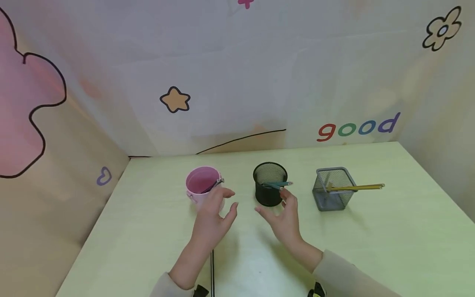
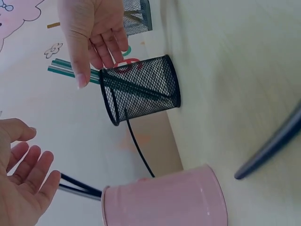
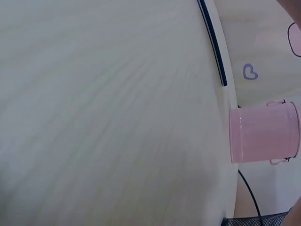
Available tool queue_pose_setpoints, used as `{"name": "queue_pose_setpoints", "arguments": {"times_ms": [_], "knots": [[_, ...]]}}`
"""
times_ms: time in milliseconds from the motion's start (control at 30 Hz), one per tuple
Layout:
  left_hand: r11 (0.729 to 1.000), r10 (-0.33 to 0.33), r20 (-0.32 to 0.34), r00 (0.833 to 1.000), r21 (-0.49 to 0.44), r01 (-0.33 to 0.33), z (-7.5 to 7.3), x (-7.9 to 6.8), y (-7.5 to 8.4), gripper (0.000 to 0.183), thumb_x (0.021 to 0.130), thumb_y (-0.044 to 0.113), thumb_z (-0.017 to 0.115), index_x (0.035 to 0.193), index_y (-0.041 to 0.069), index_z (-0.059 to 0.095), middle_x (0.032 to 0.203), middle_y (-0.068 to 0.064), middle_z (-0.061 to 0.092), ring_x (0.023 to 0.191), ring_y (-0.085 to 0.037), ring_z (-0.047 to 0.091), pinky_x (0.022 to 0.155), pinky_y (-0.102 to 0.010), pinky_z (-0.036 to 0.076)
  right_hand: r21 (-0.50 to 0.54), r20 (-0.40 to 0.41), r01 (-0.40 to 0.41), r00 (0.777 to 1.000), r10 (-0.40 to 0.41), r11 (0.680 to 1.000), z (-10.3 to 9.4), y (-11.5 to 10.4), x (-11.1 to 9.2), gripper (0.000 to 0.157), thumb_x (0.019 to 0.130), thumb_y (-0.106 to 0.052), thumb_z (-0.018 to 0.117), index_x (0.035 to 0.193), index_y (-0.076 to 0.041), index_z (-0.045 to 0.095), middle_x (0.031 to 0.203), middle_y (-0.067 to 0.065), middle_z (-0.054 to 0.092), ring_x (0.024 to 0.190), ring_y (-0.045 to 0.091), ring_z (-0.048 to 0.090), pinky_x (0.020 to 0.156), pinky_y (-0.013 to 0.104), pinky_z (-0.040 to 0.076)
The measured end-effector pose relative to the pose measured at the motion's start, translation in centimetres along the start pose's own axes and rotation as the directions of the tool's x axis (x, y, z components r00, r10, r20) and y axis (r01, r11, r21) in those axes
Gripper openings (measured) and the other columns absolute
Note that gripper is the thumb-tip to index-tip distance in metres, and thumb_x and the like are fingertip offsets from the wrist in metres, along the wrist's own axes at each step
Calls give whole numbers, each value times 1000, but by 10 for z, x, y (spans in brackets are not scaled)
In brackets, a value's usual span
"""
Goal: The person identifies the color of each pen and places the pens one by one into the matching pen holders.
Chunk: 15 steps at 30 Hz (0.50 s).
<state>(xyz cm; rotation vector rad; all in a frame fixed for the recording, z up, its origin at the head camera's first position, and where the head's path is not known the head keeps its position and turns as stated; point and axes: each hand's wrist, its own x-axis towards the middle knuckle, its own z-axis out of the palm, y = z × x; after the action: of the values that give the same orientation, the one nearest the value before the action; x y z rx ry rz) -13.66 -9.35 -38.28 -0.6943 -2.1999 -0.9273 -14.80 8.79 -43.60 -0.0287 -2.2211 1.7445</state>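
My left hand (image 1: pixel 212 214) is just in front of the pink bucket (image 1: pixel 193 197), with thumb and fingers apart and nothing held. Dark pencils (image 1: pixel 212 187) lean out of that bucket, their ends close above the fingers. My right hand (image 1: pixel 286 220) is beside the black mesh cup (image 1: pixel 268 196), thumb spread away from the fingers. Teal pencils (image 1: pixel 276 184) stick out over the cup's rim, and a fingertip is right at their ends. In the left wrist view the right hand's relaxed digits overlap these teal pencils (image 2: pixel 63 68) near the rim.
A grey square mesh holder (image 1: pixel 330 200) with yellow pencils (image 1: pixel 360 187) stands to the right. Dark pencils (image 1: pixel 212 272) lie on the pale table (image 1: pixel 141 231) near the front. A printed cloth backdrop (image 1: pixel 237 82) rises behind the table.
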Motion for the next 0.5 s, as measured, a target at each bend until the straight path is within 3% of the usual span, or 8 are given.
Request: {"name": "queue_pose_setpoints", "arguments": {"times_ms": [233, 500], "knots": [[997, -43, -41, 998, 57, 46, -18, -17, -8, 27, 75, -1, 74, 98, 2, 61, 93, -8, 63, 90, -22, 61, 77, -37, 55, 15, -6, -29, 1000, 29, 999, 8, -6, -4, 73, 76, -8, 78, 131, 11, 34, 131, 27, 40, 124, 39, 39, 105, 50, 32], [988, -114, -59, 992, 99, 120, -28, -41, -20, 30, 73, -5, 74, 98, 2, 58, 92, -6, 61, 86, -18, 60, 71, -32, 55, 56, 68, -53, 997, 49, 997, 17, -8, -4, 73, 79, -10, 77, 135, 8, 34, 139, 23, 38, 131, 36, 35, 110, 47, 30]]}}
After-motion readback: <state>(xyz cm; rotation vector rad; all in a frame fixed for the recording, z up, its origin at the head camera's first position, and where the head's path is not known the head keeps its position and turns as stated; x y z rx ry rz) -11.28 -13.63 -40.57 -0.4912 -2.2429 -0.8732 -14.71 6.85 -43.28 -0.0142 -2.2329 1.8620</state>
